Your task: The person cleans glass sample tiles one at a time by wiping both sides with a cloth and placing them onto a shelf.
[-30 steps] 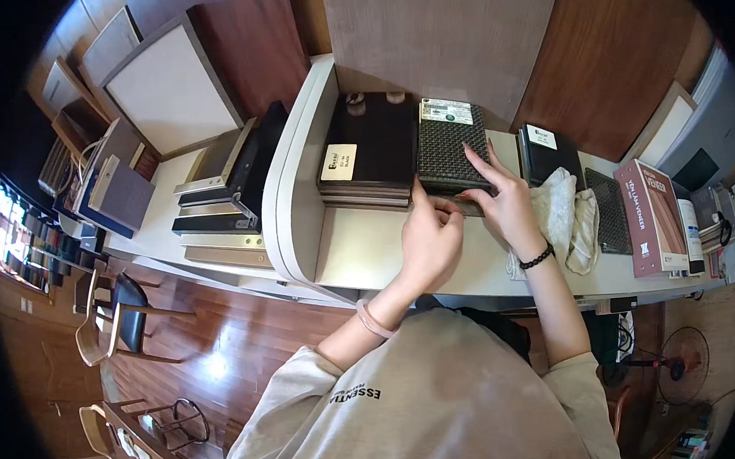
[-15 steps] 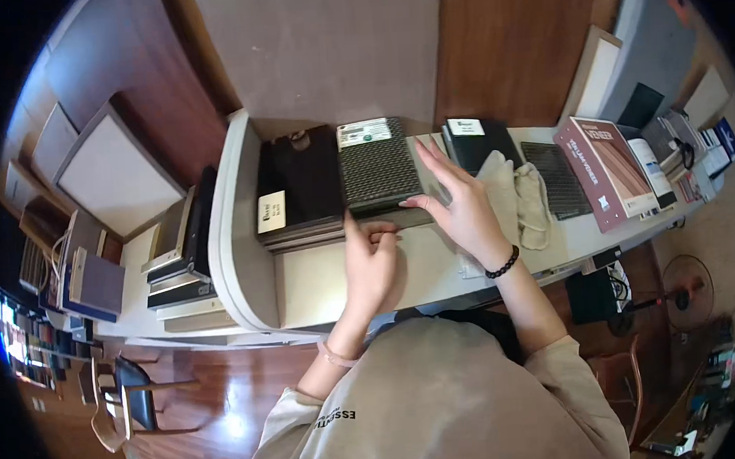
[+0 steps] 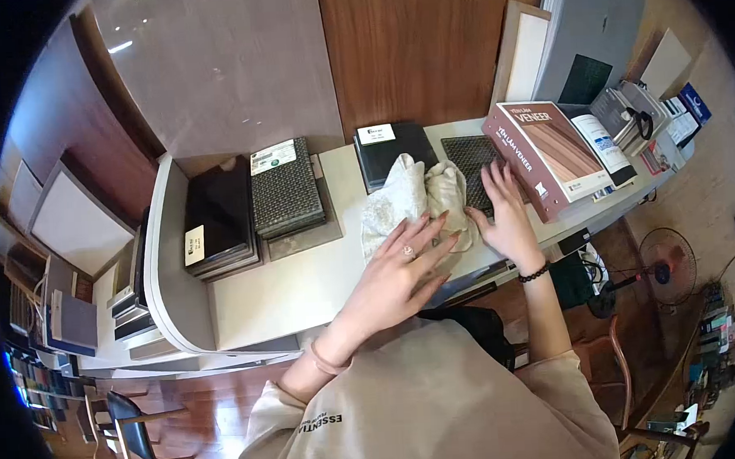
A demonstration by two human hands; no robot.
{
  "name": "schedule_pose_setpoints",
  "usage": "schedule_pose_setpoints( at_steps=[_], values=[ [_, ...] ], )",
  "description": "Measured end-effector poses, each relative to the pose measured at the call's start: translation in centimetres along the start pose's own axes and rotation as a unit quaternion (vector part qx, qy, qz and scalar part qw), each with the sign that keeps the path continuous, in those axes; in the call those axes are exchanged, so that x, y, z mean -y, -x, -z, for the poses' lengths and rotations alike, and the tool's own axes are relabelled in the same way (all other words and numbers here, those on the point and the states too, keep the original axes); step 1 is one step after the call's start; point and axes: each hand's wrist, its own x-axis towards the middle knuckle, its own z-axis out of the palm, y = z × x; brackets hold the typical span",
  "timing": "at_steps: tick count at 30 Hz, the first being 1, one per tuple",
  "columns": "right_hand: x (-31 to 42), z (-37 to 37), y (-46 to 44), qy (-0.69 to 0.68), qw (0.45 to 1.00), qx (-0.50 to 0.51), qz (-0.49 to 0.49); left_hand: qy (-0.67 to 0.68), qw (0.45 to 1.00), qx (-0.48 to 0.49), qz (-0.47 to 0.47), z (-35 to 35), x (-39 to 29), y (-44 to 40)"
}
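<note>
My left hand (image 3: 399,269), with a ring on one finger, is open, its fingers reaching over the near edge of a crumpled off-white cloth (image 3: 401,196). Whether the fingertips press on the cloth I cannot tell. To the right, my right hand (image 3: 508,222) is open with fingers apart. Its fingertips are at a dark textured sample panel (image 3: 468,159), and its thumb is beside the cloth. Behind the cloth lies a dark labelled sample stack (image 3: 397,155). Farther left, a woven-patterned sample stack (image 3: 286,188) sits beside a stack of glossy black panels (image 3: 217,208).
A thick veneer binder (image 3: 550,149) stands just right of my right hand. A curved white divider (image 3: 160,265) borders the counter (image 3: 280,296) on the left. Large wood panels (image 3: 412,53) lean behind. A fan (image 3: 667,265) and a chair (image 3: 132,425) are on the floor.
My view has shifted right. My left hand has left the woven-patterned stack and come over to the cloth. My right hand has moved right, from beside that stack to the textured panel.
</note>
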Motion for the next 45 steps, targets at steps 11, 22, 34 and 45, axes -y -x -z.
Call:
schedule_pose_setpoints(
  at_steps=[11,22,34,45],
  values=[
    [-2.0,0.6,-1.1,0.213,0.959,0.094,0.159,-0.135,0.978,-0.014,0.159,-1.2,-0.6,2.2],
    [-3.4,1.3,-3.1,0.062,0.997,-0.018,0.046,-0.16,0.974,0.002,0.161,-1.3,-1.8,1.8],
    [1.1,3.8,-2.8,-0.601,0.701,-0.287,-0.254,-0.061,0.988,-0.018,0.144,0.2,-2.2,1.4],
    [14.2,4.6,0.9,-0.685,0.622,0.316,-0.21,0.807,0.449,0.019,0.383,6.2,-1.7,8.1]
  ],
)
